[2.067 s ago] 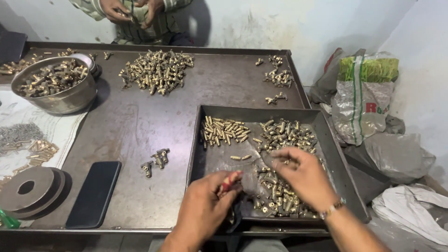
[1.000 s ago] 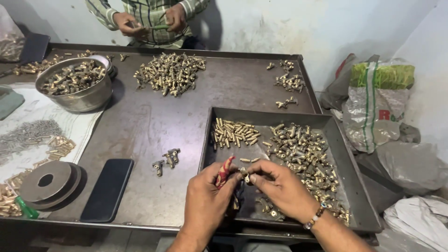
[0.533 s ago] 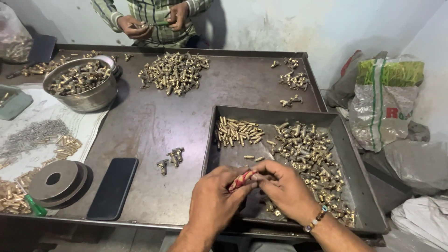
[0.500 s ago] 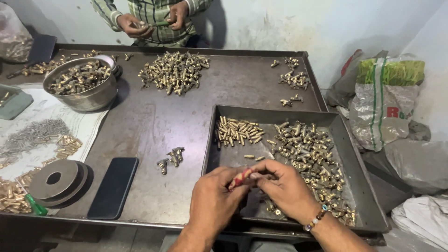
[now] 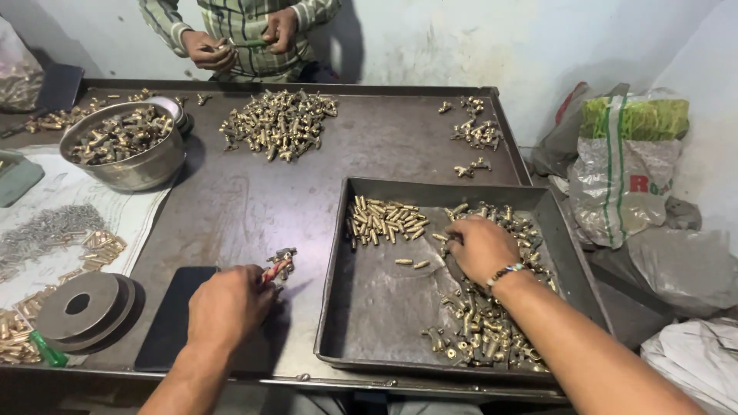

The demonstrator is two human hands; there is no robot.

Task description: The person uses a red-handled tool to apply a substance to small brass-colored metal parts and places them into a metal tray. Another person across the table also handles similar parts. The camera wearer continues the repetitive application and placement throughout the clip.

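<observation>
Brass fittings (image 5: 492,323) under curled right hand (image 5: 480,246) — left hand (image 5: 227,303) pinching red-handled tool (image 5: 273,270)

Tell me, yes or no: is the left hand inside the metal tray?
No, the left hand is on the table beside the tray, at a small cluster of brass fittings.

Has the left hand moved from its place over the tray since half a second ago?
Yes. The left hand went left, out of the metal tray, to the small pile of fittings beside the black phone.
</observation>
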